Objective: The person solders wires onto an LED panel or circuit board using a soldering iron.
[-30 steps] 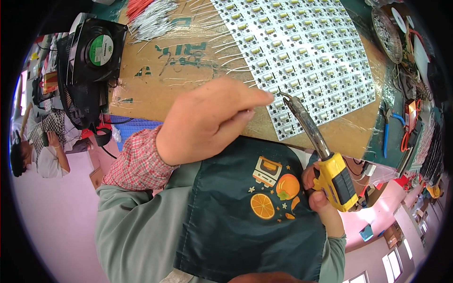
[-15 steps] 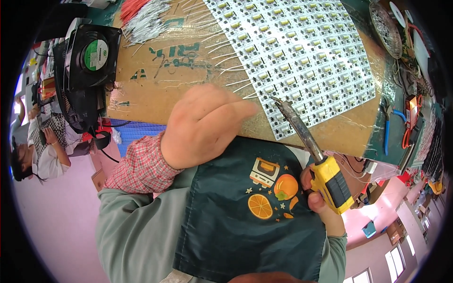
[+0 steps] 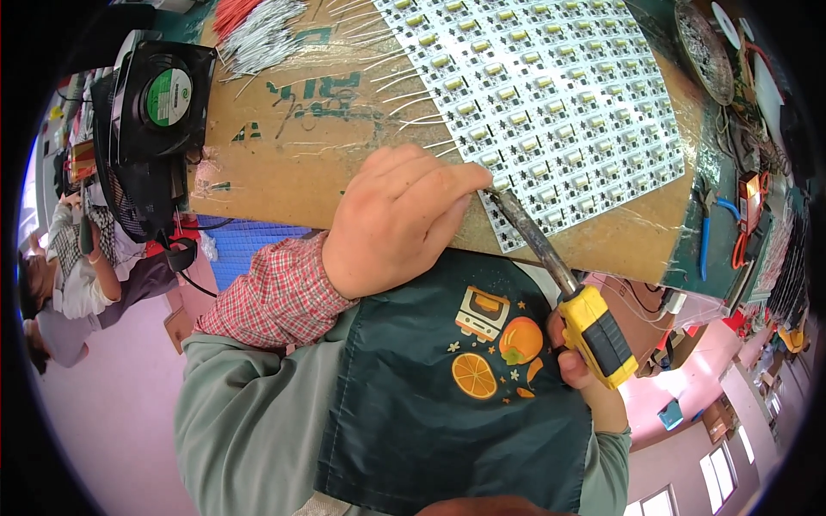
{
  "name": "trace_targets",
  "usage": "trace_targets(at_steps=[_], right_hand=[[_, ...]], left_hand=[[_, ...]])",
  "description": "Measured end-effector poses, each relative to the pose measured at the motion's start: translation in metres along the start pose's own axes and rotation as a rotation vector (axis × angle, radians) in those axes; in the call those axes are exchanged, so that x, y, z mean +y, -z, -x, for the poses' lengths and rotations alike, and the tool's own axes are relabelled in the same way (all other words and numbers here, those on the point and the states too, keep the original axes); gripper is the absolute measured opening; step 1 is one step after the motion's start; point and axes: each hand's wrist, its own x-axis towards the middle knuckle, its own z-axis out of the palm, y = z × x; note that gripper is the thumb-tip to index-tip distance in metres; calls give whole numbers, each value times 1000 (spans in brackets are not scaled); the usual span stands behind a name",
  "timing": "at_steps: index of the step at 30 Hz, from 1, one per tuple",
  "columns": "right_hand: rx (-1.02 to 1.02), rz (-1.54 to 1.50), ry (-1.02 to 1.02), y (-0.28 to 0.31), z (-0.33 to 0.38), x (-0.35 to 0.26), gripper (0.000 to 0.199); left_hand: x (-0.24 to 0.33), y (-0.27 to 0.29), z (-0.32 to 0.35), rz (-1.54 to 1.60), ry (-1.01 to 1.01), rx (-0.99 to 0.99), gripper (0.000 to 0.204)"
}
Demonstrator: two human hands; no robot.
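My left hand (image 3: 404, 219) is pinched closed over the near left edge of a white sheet of small circuit boards (image 3: 564, 107). What lies between its thumb and forefinger is hidden. Gripped in my right hand (image 3: 571, 359) is a soldering iron (image 3: 600, 335) with a yellow and black handle. The iron's dark metal shaft slants up and left, and its tip meets the sheet right beside my left fingertips. Thin white wires (image 3: 413, 100) stick out leftward from the sheet's left edge, several in a row, the nearest close to my left knuckles.
The sheet rests on a brown cardboard (image 3: 284, 163). A black fan (image 3: 163, 101) stands at the left, and red and white loose wires (image 3: 267, 39) lie at the far left. Blue-handled pliers (image 3: 705, 236) and a round metal dish (image 3: 704, 52) are at the right. People sit farther left.
My left hand has moved right, its fingertips now at the sheet's edge by the iron's tip. The soldering iron has shifted slightly left and down.
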Motion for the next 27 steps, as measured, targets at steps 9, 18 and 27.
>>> trace_targets(at_steps=[9, 18, 27], right_hand=[[-9, 14, -26, -2, -1, 1, 38], [110, -160, 42, -10, -2, 1, 40], [112, -294, -10, -8, -3, -6, 41]], left_hand=[[1, 0, 0, -2, 10, 1, 27], [0, -1, 2, 4, 18, 8, 27], [-1, -3, 3, -5, 9, 19, 27]])
